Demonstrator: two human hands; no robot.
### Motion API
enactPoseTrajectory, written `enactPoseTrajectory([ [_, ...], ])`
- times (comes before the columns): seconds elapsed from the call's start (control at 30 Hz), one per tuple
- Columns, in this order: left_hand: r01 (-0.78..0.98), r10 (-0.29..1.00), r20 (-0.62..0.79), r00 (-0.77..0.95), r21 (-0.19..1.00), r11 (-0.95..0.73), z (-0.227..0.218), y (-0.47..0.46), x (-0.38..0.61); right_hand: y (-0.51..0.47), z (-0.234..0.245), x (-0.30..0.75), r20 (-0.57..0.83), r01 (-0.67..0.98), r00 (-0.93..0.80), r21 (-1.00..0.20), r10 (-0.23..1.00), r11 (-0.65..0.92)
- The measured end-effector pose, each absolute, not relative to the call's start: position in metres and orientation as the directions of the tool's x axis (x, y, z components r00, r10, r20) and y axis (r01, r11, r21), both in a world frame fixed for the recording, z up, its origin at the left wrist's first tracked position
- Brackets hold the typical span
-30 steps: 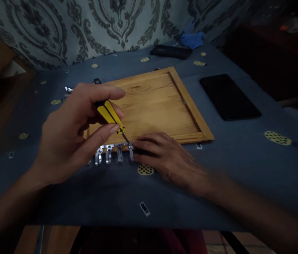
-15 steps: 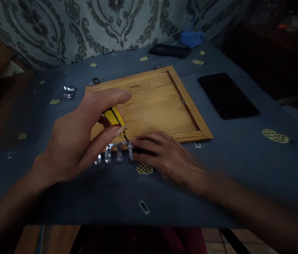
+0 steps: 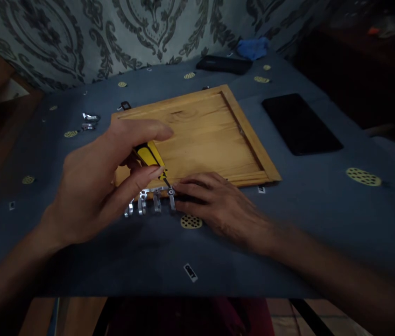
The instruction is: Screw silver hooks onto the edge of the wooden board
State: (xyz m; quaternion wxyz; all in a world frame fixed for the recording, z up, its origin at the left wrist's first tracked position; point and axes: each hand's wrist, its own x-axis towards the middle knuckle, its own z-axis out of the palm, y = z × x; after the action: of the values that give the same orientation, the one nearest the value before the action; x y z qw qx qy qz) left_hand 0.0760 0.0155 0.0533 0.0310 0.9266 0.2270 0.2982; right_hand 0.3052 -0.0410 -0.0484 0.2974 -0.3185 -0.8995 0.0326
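Observation:
My left hand [image 3: 95, 177] grips a yellow-and-black screwdriver [image 3: 150, 154], its thumb low on the handle and its index finger stretched out over the top. The screwdriver slants down, with its tip at the screw spot on the right end of a shiny metal hook rail [image 3: 157, 201]. That rail, with several hooks, lies along the near edge of a framed wooden board [image 3: 197, 140]. Over the board's near edge, my right hand [image 3: 218, 205] has its fingertips closed against the rail's right end, beside the screwdriver tip. The left hand hides part of the board and rail.
Loose metal pieces [image 3: 89, 122] lie to the left on the blue tablecloth [image 3: 239, 270]. A black phone [image 3: 300, 123] rests on the right. Behind the board are a dark case [image 3: 223, 65] and a blue cloth [image 3: 252, 48], near the patterned curtain [image 3: 148, 32].
Both hands keep nearly the same places, with the screwdriver tip still at the rail's right end. The whole view has shifted very slightly.

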Motion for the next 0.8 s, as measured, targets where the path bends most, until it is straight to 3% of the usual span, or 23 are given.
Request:
enactPoseTrajectory([
  [0.13, 0.396, 0.408, 0.561, 0.72, 0.15, -0.906, 0.052, 0.017, 0.077, -0.041, -0.049, 0.306, 0.512, 0.543, -0.625, -0.256, 0.588, 0.8],
  [0.37, 0.528, 0.473, 0.595, 0.65, 0.095, -0.844, 0.053, 0.016, 0.075, -0.041, -0.052, 0.307, 0.49, 0.551, -0.633, -0.259, 0.6, 0.793],
  [0.57, 0.529, 0.53, 0.559, 0.638, 0.182, -0.829, 0.06, 0.013, 0.078, -0.041, -0.048, 0.306, 0.498, 0.542, -0.634, -0.259, 0.591, 0.799],
  [0.8, 0.429, 0.448, 0.561, 0.697, 0.174, -0.886, 0.06, 0.015, 0.082, -0.041, -0.047, 0.306, 0.53, 0.542, -0.621, -0.243, 0.578, 0.805],
])
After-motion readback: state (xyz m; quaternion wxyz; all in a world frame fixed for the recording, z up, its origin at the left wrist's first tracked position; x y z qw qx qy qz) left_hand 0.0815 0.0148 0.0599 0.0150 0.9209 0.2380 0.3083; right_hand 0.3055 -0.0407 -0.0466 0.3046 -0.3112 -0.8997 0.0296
